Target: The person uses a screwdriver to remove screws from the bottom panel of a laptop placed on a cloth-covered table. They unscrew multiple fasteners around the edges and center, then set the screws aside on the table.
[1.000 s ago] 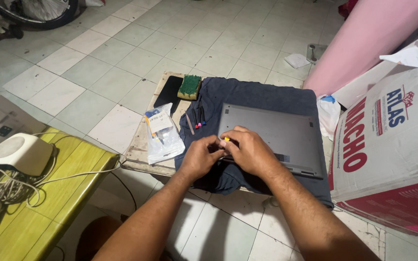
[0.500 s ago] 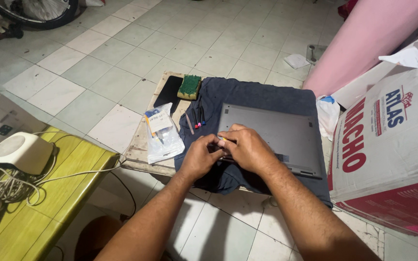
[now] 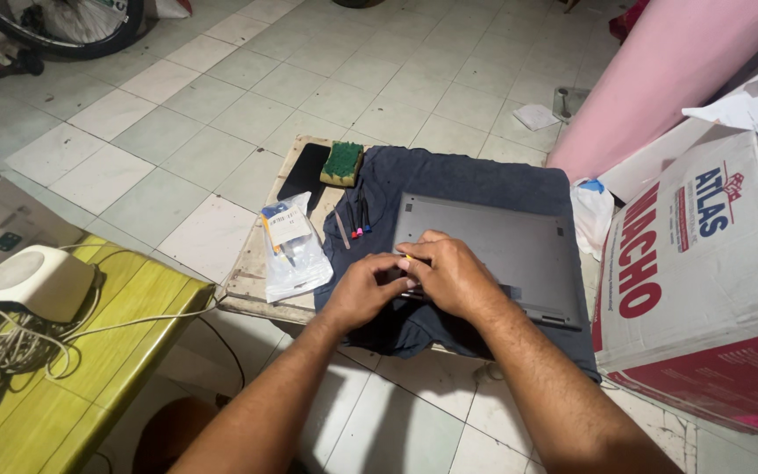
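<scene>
At the near edge of the grey laptop (image 3: pixel 493 250), which lies upside down on a dark cloth (image 3: pixel 449 180) that cushions it, our left hand (image 3: pixel 363 290) and right hand (image 3: pixel 449 274) pinch a small yellow-tipped tool (image 3: pixel 407 258). Beside us, a clear bag (image 3: pixel 289 250) holds small tools.

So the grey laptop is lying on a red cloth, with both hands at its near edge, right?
Not quite: the head view shows the cloth is dark blue, not red. The grey laptop does lie on it, with the left hand and right hand at its near edge.
</scene>
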